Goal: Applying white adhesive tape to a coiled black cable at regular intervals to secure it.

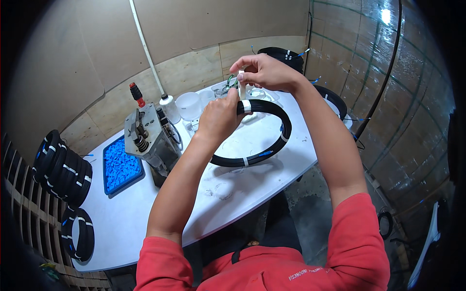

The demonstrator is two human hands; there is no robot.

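A coil of black cable hangs tilted over the white table, bound by white bands, with short blue pieces on it. My left hand is closed round its upper left part, beside a white band. Just above that spot, a narrow white strip stands upright at the coil. My right hand pinches the upper end of this strip between thumb and finger, the other fingers curled loosely. The strip's lower end is partly hidden by my left thumb.
A metal bench machine stands left of my left arm, near a blue tray of small blue parts. Behind are a white bottle, translucent tubs and green-handled pliers. More black coils are stacked at left; others lie far right.
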